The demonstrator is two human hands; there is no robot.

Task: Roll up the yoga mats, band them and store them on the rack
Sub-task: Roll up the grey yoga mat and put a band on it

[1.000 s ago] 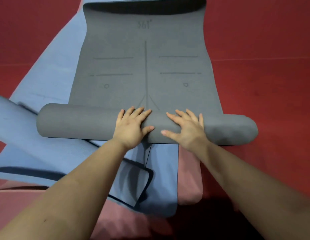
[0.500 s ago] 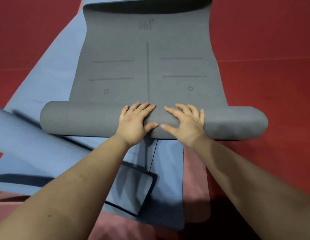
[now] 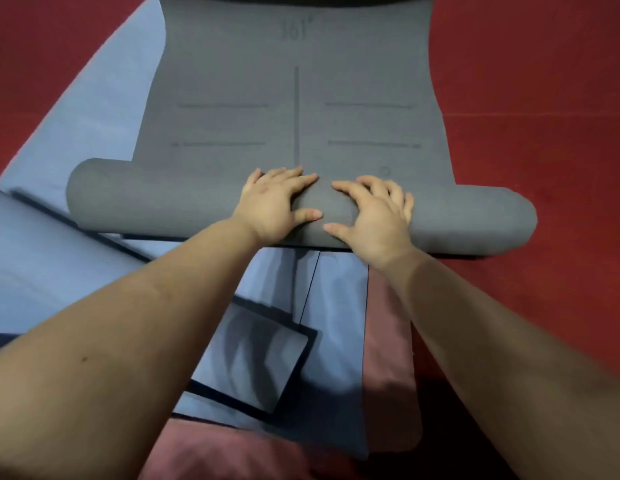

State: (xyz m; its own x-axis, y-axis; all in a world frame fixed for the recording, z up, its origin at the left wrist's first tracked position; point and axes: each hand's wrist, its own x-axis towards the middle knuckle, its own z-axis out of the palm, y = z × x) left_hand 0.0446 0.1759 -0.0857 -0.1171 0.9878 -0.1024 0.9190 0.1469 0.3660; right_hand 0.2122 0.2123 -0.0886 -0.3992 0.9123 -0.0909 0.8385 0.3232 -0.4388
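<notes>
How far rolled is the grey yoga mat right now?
Partly rolled: the grey yoga mat has a thick roll under both hands, left hand, right hand; its far part lies flat.

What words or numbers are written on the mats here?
"361°" on the grey mat, faint, near its far end, read from this side.
The lines and small circle on the grey mat are marks, not writing.
No writing shows on the blue mat or the pink mat.

The grey mat (image 3: 294,98) runs off the top edge, and the blue mat (image 3: 42,265) at left is motion-blurred.
</notes>
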